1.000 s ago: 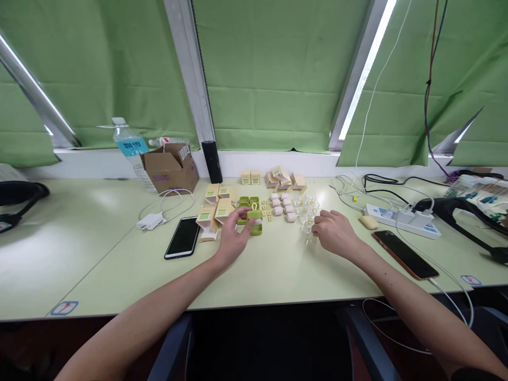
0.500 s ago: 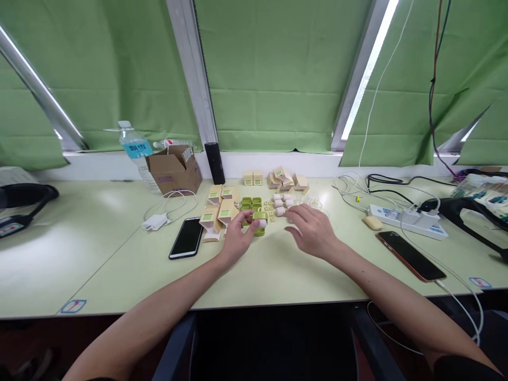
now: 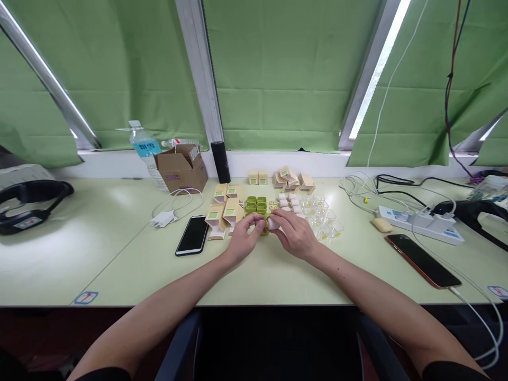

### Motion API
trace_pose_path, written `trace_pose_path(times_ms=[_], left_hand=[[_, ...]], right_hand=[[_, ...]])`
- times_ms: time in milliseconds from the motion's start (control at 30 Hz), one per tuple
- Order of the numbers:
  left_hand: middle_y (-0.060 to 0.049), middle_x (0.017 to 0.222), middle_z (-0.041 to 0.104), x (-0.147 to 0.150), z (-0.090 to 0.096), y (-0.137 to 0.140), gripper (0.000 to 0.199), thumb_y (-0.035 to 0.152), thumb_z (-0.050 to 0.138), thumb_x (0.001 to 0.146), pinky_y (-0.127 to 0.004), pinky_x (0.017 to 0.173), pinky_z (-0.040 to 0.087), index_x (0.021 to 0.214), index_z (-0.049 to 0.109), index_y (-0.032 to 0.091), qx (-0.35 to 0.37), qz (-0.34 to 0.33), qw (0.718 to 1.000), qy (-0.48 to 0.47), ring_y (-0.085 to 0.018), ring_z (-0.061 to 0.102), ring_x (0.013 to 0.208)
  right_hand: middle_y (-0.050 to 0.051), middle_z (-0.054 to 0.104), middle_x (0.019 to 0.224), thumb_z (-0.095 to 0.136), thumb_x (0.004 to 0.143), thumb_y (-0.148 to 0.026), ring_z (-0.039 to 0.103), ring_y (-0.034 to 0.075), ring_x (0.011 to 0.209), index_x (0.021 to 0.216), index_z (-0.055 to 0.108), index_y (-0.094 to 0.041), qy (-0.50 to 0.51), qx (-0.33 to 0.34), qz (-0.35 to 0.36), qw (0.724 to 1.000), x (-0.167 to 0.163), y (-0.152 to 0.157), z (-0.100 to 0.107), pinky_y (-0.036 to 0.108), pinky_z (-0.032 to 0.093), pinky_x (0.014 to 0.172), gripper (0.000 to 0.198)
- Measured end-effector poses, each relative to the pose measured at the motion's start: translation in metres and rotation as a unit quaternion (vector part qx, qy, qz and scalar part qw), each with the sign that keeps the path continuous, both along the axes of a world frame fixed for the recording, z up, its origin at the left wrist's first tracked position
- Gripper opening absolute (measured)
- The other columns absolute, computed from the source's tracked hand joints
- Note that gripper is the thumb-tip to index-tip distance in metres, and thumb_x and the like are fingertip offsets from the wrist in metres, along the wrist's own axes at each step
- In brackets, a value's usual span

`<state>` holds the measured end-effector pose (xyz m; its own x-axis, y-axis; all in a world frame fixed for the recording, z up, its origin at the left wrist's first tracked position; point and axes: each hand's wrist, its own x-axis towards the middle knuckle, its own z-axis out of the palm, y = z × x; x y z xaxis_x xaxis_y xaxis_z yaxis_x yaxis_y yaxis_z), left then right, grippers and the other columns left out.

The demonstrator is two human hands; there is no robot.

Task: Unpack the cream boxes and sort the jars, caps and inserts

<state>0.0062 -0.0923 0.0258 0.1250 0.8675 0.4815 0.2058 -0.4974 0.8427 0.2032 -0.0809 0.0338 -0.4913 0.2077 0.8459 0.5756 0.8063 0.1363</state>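
Observation:
My left hand point(image 3: 244, 239) is closed on a small green square piece point(image 3: 265, 217), above the front of the rows of green square cups point(image 3: 261, 200). My right hand point(image 3: 294, 233) pinches a whitish rounded block point(image 3: 272, 224) that sits against the green piece, so both hands meet there. How the two parts join is hidden by the fingers. Past my right hand lie several pale pink-white blocks point(image 3: 293, 202) and clear plastic pieces point(image 3: 322, 217). Tiny yellow pieces point(image 3: 273, 205) lie between the blocks and the cups.
Beige folded boxes with green labels point(image 3: 215, 215) stand left of the cups; more beige boxes point(image 3: 306, 182) are at the back. A phone point(image 3: 192, 235), a charger point(image 3: 163, 218), a cardboard box point(image 3: 181, 169) and a bottle point(image 3: 147, 153) lie left. Another phone point(image 3: 423, 260) and a power strip point(image 3: 419, 225) lie right.
My right hand has moved left from above the clear pieces and closed on the whitish block. The green piece in my left hand has turned, its whitish end now toward the right.

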Motion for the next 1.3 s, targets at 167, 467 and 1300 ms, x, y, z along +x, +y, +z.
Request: trace_pose_path(times_ms=[167,467,1300], left_hand=[[-0.008,0.105,0.069,0.000,0.006,-0.011,0.027,0.036,0.061,0.096,-0.039,0.092,0.055,0.118,0.061,0.021,0.138,0.083,0.982,0.102,-0.023,0.064,0.104],[-0.009,0.106,0.072,-0.001,0.002,-0.012,0.030,0.026,0.057,0.100,-0.037,0.084,0.059,0.128,0.060,0.019,0.236,0.052,0.956,0.169,-0.019,0.068,0.090],[-0.010,0.118,0.076,0.003,0.006,-0.013,0.030,0.034,0.058,0.097,-0.035,0.079,0.064,0.119,0.074,0.021,0.113,0.061,0.987,0.101,-0.023,0.073,0.104]], right_hand=[[0.017,0.071,0.120,0.055,0.101,-0.019,0.071,0.027,0.108,0.131,0.058,-0.018,0.028,-0.017,0.009,0.999,0.006,0.000,-0.003,0.041,0.063,0.083,0.030],[0.015,0.069,0.107,0.054,0.102,-0.021,0.070,0.023,0.090,0.126,0.059,-0.017,-0.003,-0.026,0.004,1.000,0.002,-0.013,0.001,0.033,0.059,0.066,0.025],[0.017,0.064,0.114,0.049,0.102,-0.025,0.067,0.028,0.103,0.135,0.052,-0.018,0.036,-0.101,0.028,0.994,-0.005,-0.007,-0.009,0.042,0.063,0.077,0.033]])
